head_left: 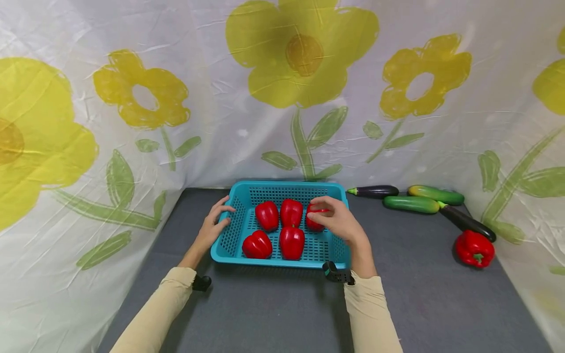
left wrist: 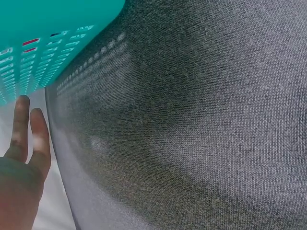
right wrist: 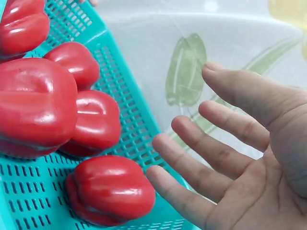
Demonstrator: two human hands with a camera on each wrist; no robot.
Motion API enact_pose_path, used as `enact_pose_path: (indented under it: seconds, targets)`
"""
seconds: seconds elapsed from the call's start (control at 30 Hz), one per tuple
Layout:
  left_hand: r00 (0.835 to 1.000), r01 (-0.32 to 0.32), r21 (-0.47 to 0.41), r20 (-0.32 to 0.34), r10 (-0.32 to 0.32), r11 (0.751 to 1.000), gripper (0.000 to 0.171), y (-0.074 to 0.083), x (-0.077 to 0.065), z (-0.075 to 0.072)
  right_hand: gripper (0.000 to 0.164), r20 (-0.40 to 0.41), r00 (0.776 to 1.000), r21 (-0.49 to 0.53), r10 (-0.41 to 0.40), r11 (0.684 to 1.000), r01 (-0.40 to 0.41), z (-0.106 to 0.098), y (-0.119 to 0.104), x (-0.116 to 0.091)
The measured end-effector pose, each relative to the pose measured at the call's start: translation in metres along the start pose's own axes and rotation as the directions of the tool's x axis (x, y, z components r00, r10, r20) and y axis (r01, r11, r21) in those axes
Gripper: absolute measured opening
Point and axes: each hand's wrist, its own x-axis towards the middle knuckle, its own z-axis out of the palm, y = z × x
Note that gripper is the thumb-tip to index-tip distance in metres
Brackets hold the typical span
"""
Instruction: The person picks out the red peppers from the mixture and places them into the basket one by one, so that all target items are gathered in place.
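A blue plastic basket with slotted walls stands on the dark cloth and holds several red bell peppers. My right hand hovers over its right side, above one bell pepper. In the right wrist view its fingers are spread and relaxed, with nothing between them. On the other side, my left hand is at the basket's left rim, fingers extended along the edge. The left wrist view shows two of its fingers just below the slotted basket wall.
Right of the basket lie an eggplant, two green zucchini, another eggplant and a single red bell pepper. A white curtain with yellow flowers hangs behind and along both sides of the dark table.
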Motion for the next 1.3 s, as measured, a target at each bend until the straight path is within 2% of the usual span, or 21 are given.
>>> enact_pose_path:
  seconds: [0.43, 0.83, 1.0, 1.17, 1.3]
  targets:
    - [1.0, 0.004, 0.0, -0.004, -0.004, 1.0, 0.025, 0.0, -0.001, -0.003, 0.026, -0.063, 0.993, -0.04, -0.102, 0.994, 0.1, -0.014, -0.001, -0.007]
    - [1.0, 0.016, -0.022, -0.006, -0.016, 1.0, 0.026, -0.008, 0.0, -0.003, 0.028, -0.111, 0.991, -0.063, -0.078, 0.995, 0.072, -0.035, 0.017, -0.025]
    - [1.0, 0.021, -0.034, -0.009, -0.021, 0.999, 0.025, -0.005, -0.001, -0.003, 0.03, -0.143, 0.985, -0.105, -0.095, 0.991, 0.081, -0.045, 0.023, -0.035]
    - [1.0, 0.027, -0.028, 0.0, -0.027, 0.999, 0.024, 0.0, -0.001, -0.001, 0.028, -0.14, 0.985, -0.138, -0.101, 0.987, 0.082, -0.059, 0.031, -0.046]
    - [1.0, 0.019, -0.037, 0.003, -0.019, 0.999, 0.024, 0.013, 0.0, 0.0, 0.03, -0.164, 0.983, -0.15, -0.084, 0.987, 0.06, -0.072, 0.039, -0.057]
